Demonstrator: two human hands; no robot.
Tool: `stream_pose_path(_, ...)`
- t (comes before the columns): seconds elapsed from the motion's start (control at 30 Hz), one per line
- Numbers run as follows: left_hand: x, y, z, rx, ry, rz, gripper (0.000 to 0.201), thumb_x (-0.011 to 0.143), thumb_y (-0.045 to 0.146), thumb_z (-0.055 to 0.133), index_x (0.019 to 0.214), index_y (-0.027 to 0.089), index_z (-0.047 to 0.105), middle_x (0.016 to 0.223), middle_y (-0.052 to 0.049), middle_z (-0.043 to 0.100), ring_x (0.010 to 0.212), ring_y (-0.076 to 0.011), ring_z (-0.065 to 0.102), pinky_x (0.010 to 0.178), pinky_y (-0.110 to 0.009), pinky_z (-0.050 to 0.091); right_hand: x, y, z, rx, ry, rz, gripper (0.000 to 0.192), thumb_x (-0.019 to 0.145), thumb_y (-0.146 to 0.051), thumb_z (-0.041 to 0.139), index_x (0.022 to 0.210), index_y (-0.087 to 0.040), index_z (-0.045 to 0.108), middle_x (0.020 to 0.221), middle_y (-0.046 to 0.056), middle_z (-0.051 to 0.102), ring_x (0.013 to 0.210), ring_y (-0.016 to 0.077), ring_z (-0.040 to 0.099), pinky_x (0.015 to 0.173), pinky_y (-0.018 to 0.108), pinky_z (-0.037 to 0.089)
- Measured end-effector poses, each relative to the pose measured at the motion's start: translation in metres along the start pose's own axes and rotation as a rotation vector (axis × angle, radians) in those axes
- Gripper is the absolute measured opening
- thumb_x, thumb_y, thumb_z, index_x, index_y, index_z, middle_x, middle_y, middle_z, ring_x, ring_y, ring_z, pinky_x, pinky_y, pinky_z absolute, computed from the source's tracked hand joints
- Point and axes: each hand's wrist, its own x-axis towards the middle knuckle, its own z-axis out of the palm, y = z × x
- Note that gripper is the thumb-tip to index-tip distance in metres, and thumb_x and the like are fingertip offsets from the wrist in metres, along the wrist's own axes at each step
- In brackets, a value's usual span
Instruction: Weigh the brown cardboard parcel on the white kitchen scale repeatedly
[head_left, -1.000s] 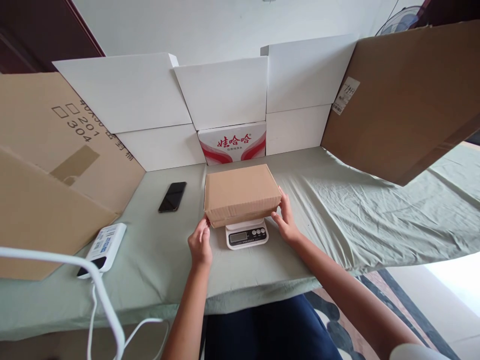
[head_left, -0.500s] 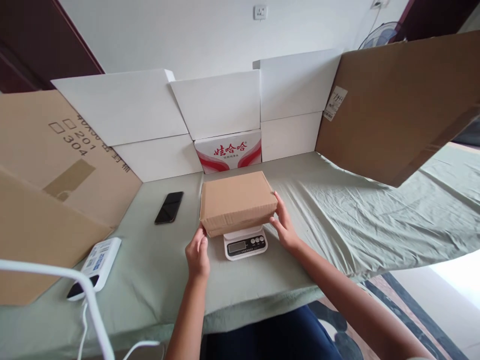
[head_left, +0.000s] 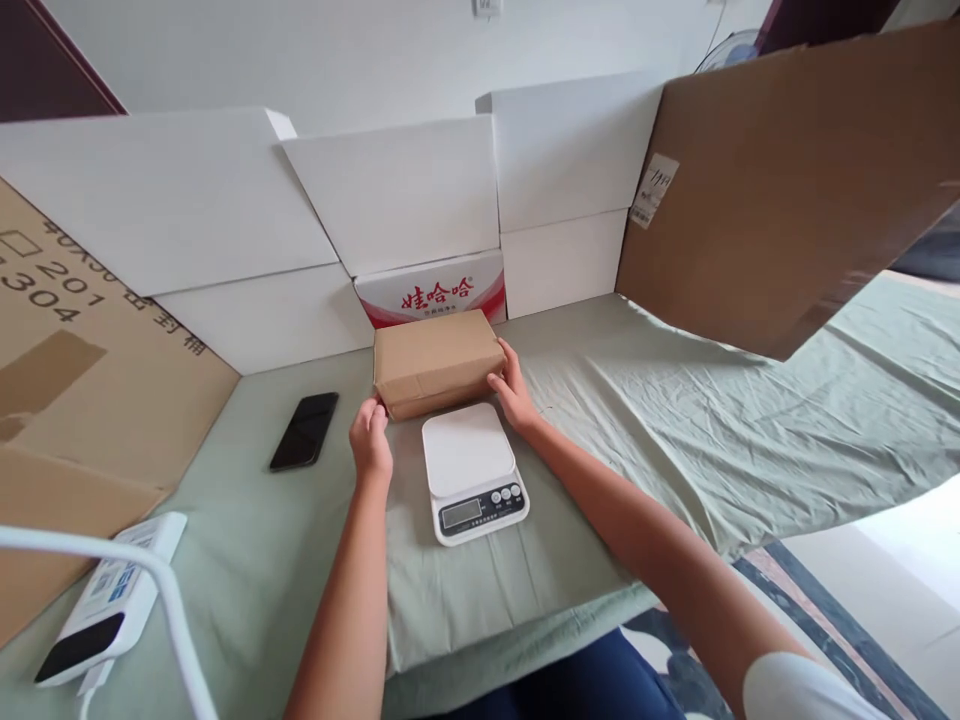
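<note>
Table (head_left: 675,420) covered by a wrinkled pale green cloth, with the edge nearest the camera hanging over. Brown cardboard sheets propped at both ends: one (head_left: 780,190) at right bearing a small white label, one (head_left: 82,370) at left printed with numerals. White panels (head_left: 390,190) ranged along the back, overlapping one another; among them, low down, a white carton (head_left: 435,288) with red characters.

Brown box (head_left: 436,360) found at the rear centre of the table, directly in front of the red-printed carton and just behind the scale (head_left: 471,470). Closed, lying flat with its long side across the view; appeared to sit on the cloth, though contact underneath could not be confirmed. Clear of the scale platform.

Left hand (head_left: 370,440) placed at the box's near left corner, fingertips touching it, fingers curled. Right hand (head_left: 513,390) pressed flat against the box's right end, fingers extended. Box thus gripped between both hands; neither hand closed around it.

White scale noted with bare platform, display and three buttons facing the camera. Black phone (head_left: 304,430) lying face up left of the box, well apart from it. White power bank (head_left: 105,600) at the near left corner, a white cable (head_left: 169,600) arching in front of it.
</note>
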Motion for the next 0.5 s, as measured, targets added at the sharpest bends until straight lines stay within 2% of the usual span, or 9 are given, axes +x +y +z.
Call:
stream_pose_path(0.1,0.000,-0.007,0.001,-0.052,0.017,-0.083,0.045,0.081,0.055,0.059,0.107,0.018,0.066,0.113,-0.011,0.071,0.110,-0.0226,0.068,0.100,-0.038,0.052,-0.004,0.008,0.003,0.014,-0.009,0.025,0.078,0.093,-0.060,0.050,0.159,-0.027,0.025,0.158,0.012,0.045,0.140,0.0303,0.048,0.118,0.052,0.039)
stream_pose_path(0.2,0.002,-0.006,-0.001,-0.070,0.012,-0.151,0.040,0.079,0.053,0.063,0.099,0.019,0.066,0.109,-0.011,0.072,0.112,-0.0241,0.068,0.103,-0.041,0.051,-0.001,0.009,-0.001,0.027,0.031,0.064,0.071,0.093,-0.052,0.051,0.156,-0.026,0.031,0.154,0.012,0.048,0.140,0.0288,0.048,0.120,0.052,0.037)
stream_pose_path(0.3,0.009,-0.002,-0.011,-0.127,0.079,-0.232,0.036,0.080,0.048,0.061,0.100,0.018,0.067,0.117,-0.014,0.072,0.121,-0.0259,0.066,0.107,-0.043,0.049,0.004,0.014,-0.015,0.068,0.204,0.158,0.071,0.090,-0.049,0.048,0.156,-0.029,0.031,0.158,0.011,0.042,0.144,0.0278,0.043,0.119,0.054,0.036)
stream_pose_path(0.4,0.015,0.002,-0.024,-0.207,0.173,-0.252,0.037,0.083,0.044,0.058,0.106,0.017,0.069,0.127,-0.017,0.070,0.127,-0.0259,0.064,0.109,-0.043,0.048,0.009,0.021,-0.036,0.102,0.381,0.248,0.074,0.088,-0.051,0.045,0.157,-0.033,0.025,0.159,0.011,0.038,0.144,0.0264,0.043,0.116,0.056,0.040)
stream_pose_path(0.5,0.016,0.004,-0.028,-0.221,0.182,-0.255,0.037,0.082,0.042,0.059,0.106,0.017,0.071,0.130,-0.019,0.069,0.128,-0.0269,0.064,0.109,-0.044,0.048,0.010,0.025,-0.049,0.117,0.424,0.276,0.075,0.088,-0.054,0.043,0.157,-0.031,0.026,0.156,0.013,0.041,0.142,0.0257,0.046,0.114,0.055,0.042)
